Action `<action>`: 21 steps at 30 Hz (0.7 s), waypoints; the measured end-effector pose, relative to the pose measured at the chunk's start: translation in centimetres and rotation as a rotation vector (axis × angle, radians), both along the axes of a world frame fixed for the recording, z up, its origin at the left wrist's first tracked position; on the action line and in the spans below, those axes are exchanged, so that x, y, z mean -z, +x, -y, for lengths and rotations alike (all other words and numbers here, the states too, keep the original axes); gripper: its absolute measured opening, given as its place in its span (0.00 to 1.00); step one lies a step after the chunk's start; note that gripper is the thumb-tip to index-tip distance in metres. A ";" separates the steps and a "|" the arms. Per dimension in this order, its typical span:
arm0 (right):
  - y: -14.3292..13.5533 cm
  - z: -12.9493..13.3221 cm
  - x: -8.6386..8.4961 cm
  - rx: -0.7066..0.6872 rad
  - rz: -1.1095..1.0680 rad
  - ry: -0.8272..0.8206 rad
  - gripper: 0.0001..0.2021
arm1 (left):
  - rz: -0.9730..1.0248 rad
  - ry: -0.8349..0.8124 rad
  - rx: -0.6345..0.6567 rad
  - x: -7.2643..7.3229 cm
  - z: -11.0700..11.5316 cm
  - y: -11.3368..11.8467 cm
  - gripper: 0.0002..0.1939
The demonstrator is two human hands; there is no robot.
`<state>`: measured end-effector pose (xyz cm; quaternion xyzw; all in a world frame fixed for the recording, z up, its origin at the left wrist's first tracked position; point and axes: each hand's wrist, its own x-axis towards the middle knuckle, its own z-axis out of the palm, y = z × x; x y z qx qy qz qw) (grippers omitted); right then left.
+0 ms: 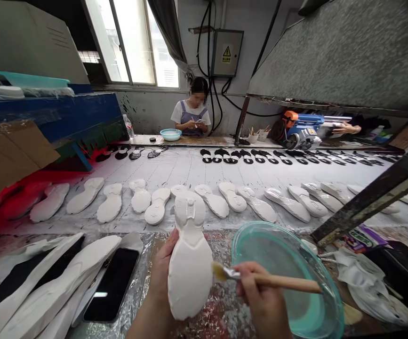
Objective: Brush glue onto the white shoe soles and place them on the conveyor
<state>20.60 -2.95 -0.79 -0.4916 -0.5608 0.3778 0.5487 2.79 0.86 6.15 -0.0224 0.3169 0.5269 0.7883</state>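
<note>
A white shoe sole [190, 268] is held upright by my left hand [161, 282], whose fingers wrap round it from behind. My right hand [260, 292] grips a wooden-handled brush [288, 282]; its bristles touch or nearly touch the sole's right edge. Beneath and beyond my right hand stands a teal basin [239, 235] lined with clear plastic, with pale liquid inside. Past my hands, a row of white soles [157, 207] lies across the white belt [175, 172].
A black phone [112, 285] and stacked white soles [62, 282] lie at left. A metal post [373, 197] slants down at right. Black pieces [246, 156] line the belt's far side. Across it, a person [193, 113] sits by a small basin [171, 135]; another person's hand [347, 129] shows at right.
</note>
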 end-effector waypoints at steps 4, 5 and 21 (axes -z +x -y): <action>0.0 0.8 -0.7 0.120 -0.137 -0.078 0.20 | -0.019 0.087 0.088 -0.3 0.6 0.2 0.24; -0.2 1.1 -0.8 0.072 -0.146 -0.071 0.20 | -0.065 0.135 0.070 -0.3 0.8 0.3 0.21; -0.7 -1.4 -3.6 0.263 -0.190 0.315 0.09 | -0.264 0.215 0.008 -1.9 0.2 0.8 0.14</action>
